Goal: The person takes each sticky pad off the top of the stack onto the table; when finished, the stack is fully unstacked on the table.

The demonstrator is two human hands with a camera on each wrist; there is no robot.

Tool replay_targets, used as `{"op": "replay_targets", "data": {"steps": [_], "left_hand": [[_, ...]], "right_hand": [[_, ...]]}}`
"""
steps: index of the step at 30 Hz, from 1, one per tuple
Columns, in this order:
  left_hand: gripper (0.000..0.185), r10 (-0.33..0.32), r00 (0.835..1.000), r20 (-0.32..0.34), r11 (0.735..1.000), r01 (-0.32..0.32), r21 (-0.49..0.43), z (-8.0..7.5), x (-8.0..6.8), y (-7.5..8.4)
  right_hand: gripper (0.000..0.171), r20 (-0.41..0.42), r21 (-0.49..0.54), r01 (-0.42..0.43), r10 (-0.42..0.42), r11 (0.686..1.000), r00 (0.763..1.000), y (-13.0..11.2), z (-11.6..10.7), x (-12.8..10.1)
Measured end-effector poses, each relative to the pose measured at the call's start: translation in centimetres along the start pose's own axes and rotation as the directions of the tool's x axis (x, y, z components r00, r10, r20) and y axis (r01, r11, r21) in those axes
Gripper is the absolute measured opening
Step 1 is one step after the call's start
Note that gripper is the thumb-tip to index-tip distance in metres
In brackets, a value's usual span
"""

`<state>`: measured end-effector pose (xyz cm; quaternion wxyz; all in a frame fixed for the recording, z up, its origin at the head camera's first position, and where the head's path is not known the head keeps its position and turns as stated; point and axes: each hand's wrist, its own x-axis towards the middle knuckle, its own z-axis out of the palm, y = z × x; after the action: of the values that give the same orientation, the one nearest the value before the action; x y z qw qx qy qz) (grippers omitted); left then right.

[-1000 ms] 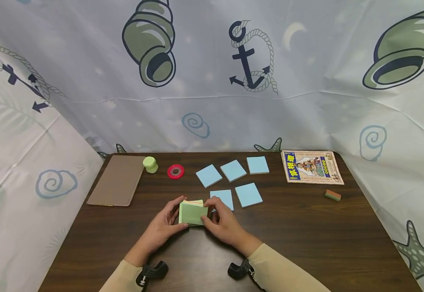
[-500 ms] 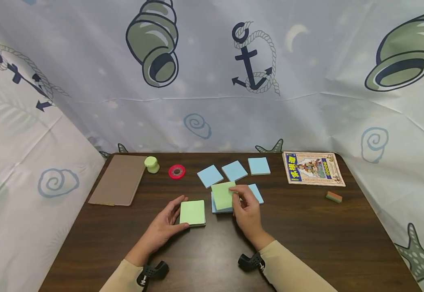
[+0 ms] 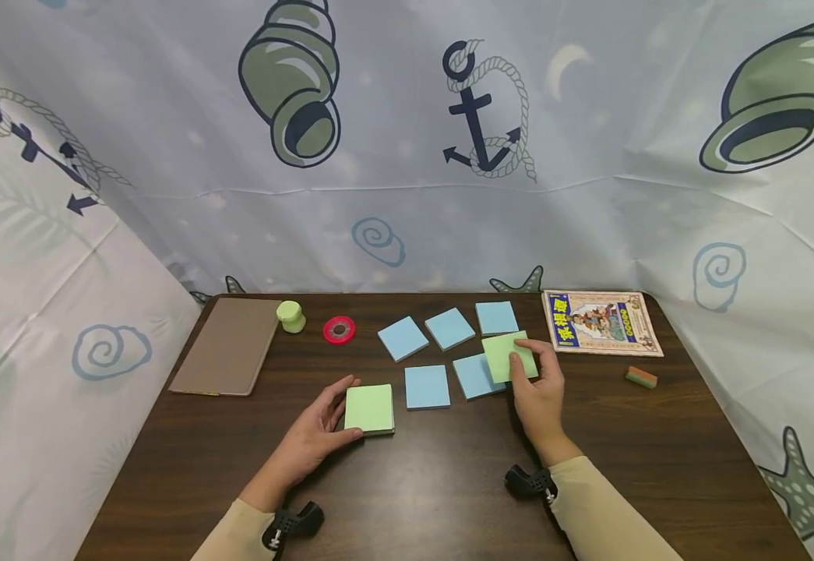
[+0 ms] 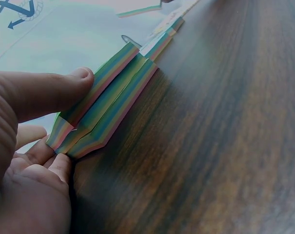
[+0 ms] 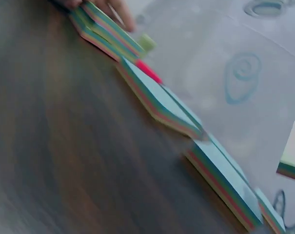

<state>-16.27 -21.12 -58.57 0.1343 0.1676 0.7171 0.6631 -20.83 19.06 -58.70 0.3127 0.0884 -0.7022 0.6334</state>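
Note:
My left hand holds the side of a stack of green-topped sticky note pads on the table. In the left wrist view its thumb lies along the upper pad, and the stack's edges show coloured stripes. My right hand pinches another green-topped sticky note pad above the table, partly covering a blue-topped pad. Part of that held pad shows at the right edge of the right wrist view. Several other blue-topped pads lie flat in two rows.
Left on the table lie a brown notebook, a light green knobbed object and a red ring-shaped roll. Back right are a printed booklet and a small orange-green block. A patterned curtain rises behind.
My right hand has lifted a green-topped pad off the stack and carried it rightward over the blue-topped pads. My left hand has stayed at the stack.

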Motion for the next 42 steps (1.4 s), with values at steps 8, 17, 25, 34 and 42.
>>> {"op": "replay_targets", "data": {"steps": [8, 17, 25, 34, 42], "left_hand": [[0.099, -0.001, 1.0, -0.005, 1.0, 0.001, 0.008, -0.1, 0.2, 0.0], [0.099, -0.009, 1.0, -0.005, 1.0, 0.009, 0.019, 0.0, 0.0, -0.4], [0.098, -0.002, 1.0, -0.009, 0.999, 0.002, 0.033, 0.0, 0.1, -0.2], [0.098, -0.021, 1.0, -0.018, 0.999, 0.022, 0.041, 0.1, 0.2, -0.1], [0.098, -0.007, 1.0, -0.019, 0.998, 0.008, 0.06, 0.0, 0.2, -0.2]], "right_hand": [[0.025, -0.111, -0.08, -0.173, 0.164, 0.982, 0.98, 1.6, -2.2, 2.5], [0.028, -0.089, -0.215, -0.301, 0.288, 0.929, 0.953, 3.1, -2.7, 2.7], [0.039, 0.006, -0.385, -0.322, 0.351, 0.865, 0.936, 3.0, -2.7, 2.9], [0.042, 0.053, -0.475, -0.259, 0.322, 0.841, 0.945, 2.9, -2.5, 3.1], [0.046, 0.052, -0.499, -0.23, 0.294, 0.835, 0.954, 2.7, -2.4, 3.0]]}}
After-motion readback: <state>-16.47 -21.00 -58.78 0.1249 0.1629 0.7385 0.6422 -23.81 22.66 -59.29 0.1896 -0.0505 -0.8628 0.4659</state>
